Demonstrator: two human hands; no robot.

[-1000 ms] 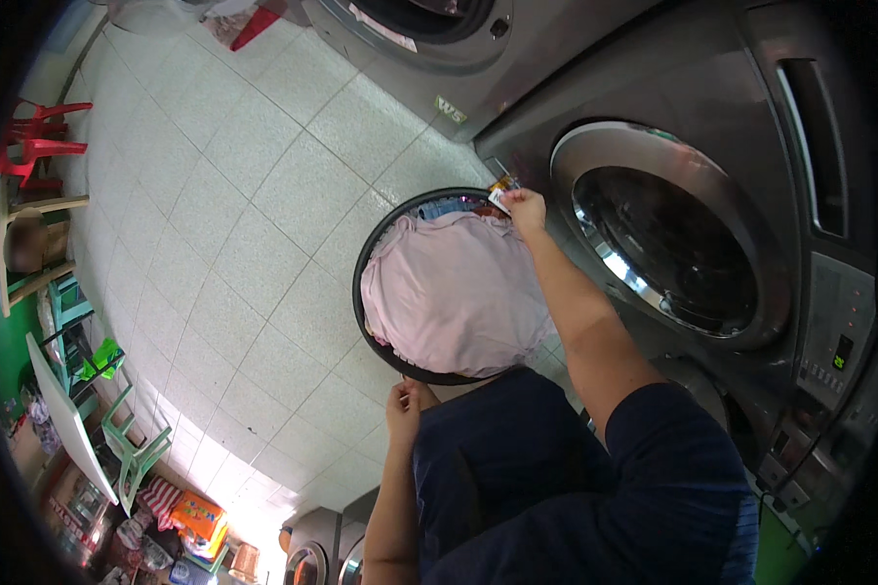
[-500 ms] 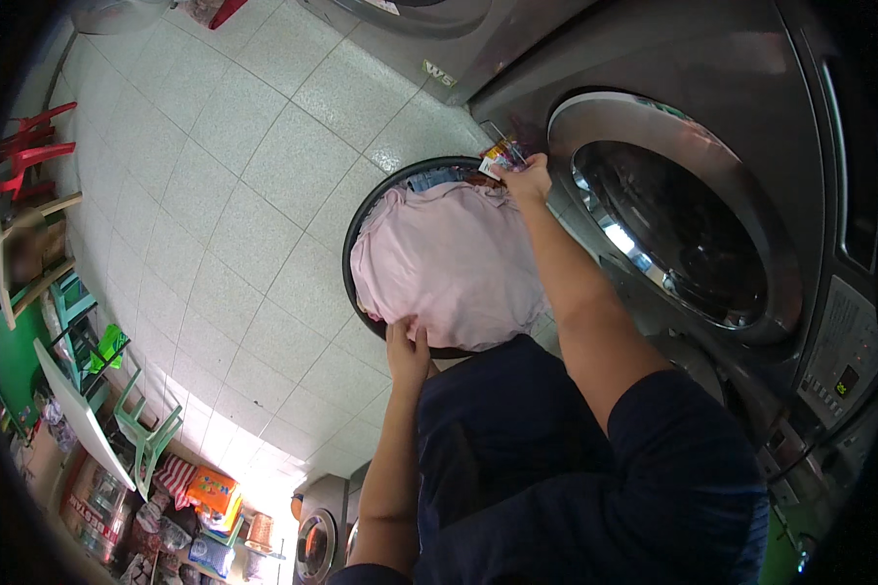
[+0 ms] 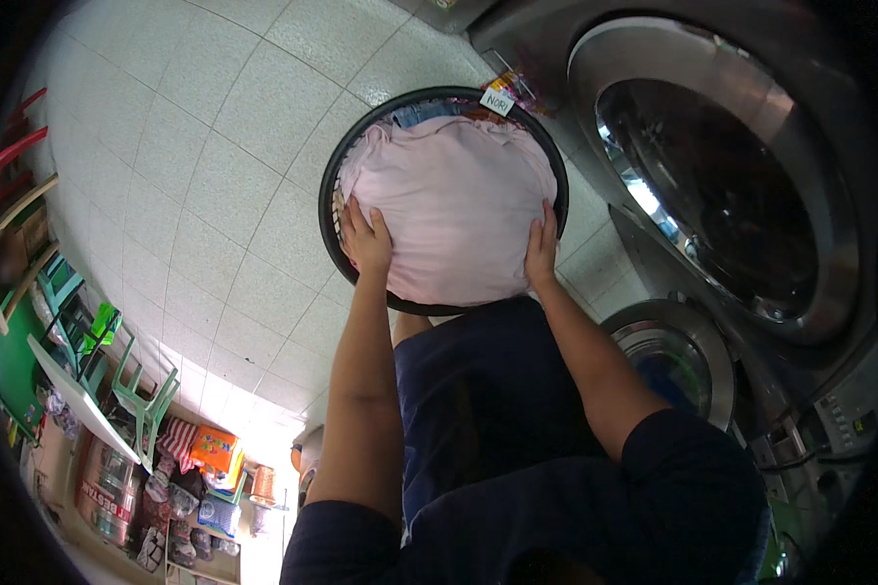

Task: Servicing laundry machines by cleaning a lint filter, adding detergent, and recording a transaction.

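A round black laundry basket (image 3: 329, 174) stands on the floor in front of me, heaped with clothes. A pale pink cloth (image 3: 458, 205) covers most of the heap, and some blue denim (image 3: 427, 114) shows at its far edge. My left hand (image 3: 367, 242) lies on the cloth's left side with fingers spread. On the right side my right hand (image 3: 542, 244) rests against the cloth, fingers stretched out. Neither hand is closed on anything. At the basket's far right rim sits a white tag (image 3: 498, 101), beside colourful packets (image 3: 522, 90).
A dark front-loading washing machine (image 3: 727, 185) stands close on the right. Below it is another round machine door (image 3: 668, 356). Green chairs (image 3: 146, 395), a white tabletop (image 3: 83, 400) and an orange pack (image 3: 215, 448) are at the lower left; red chairs (image 3: 15, 151) stand far left.
My right hand has left the packet and tag at the far rim and come down onto the cloth's right side. My left hand has let go of the cloth's near edge and lies flat farther up.
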